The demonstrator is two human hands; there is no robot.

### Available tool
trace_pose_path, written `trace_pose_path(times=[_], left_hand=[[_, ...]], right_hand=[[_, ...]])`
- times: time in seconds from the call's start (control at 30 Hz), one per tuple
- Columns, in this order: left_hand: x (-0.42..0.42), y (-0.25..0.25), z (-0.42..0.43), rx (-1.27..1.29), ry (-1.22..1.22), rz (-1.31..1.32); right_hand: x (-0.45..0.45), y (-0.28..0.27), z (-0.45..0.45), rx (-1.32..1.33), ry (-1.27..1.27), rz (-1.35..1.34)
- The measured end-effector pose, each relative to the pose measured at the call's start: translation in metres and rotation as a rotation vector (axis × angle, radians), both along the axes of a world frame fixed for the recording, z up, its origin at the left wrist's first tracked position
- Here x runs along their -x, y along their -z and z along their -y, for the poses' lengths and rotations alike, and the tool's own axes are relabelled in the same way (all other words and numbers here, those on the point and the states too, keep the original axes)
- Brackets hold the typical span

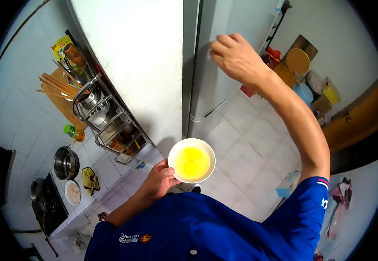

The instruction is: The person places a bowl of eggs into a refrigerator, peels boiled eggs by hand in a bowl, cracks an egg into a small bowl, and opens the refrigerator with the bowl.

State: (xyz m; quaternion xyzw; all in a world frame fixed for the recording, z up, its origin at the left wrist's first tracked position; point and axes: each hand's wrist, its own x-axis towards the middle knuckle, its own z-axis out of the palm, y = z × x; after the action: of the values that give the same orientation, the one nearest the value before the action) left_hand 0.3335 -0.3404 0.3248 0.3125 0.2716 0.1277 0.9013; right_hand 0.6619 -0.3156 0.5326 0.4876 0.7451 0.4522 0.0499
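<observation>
A white bowl [191,160] with yellow egg in it is held by its left rim in my left hand [157,178], in front of my blue shirt. High up, my right hand [232,56] is raised beside a tall grey appliance door [221,82], its fingers curled inward. Whether those fingers touch the door edge or hold anything is hidden by the hand's back.
A metal rack [111,126] with chopsticks and jars stands on the left counter, near a steel pot [66,163], a white plate [72,192], a yellow cloth [90,181] and a stove [56,204]. A white wall [132,56] divides the view. Boards and bags lie at the upper right.
</observation>
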Motion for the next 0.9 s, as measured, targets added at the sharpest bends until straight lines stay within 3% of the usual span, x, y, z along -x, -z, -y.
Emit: trace_pose_path(times=[0.07, 0.27, 0.5, 0.57, 0.9], left_hand=[[-0.011, -0.007, -0.004, -0.03, 0.003, 0.035], [-0.039, -0.028, -0.027, -0.097, 0.006, 0.062], [-0.056, -0.046, -0.047, -0.112, -0.064, 0.079], [-0.06, -0.051, -0.05, -0.119, -0.073, 0.1], [-0.083, -0.088, -0.042, -0.132, -0.223, 0.12]], right_hand=[[0.006, -0.012, -0.019, -0.005, -0.107, 0.106], [0.009, -0.031, -0.067, 0.018, 0.06, 0.355], [0.001, -0.027, -0.083, -0.109, -0.047, 0.32], [0.004, -0.03, -0.083, -0.051, 0.021, 0.293], [-0.013, -0.023, -0.086, -0.021, -0.183, 0.148]])
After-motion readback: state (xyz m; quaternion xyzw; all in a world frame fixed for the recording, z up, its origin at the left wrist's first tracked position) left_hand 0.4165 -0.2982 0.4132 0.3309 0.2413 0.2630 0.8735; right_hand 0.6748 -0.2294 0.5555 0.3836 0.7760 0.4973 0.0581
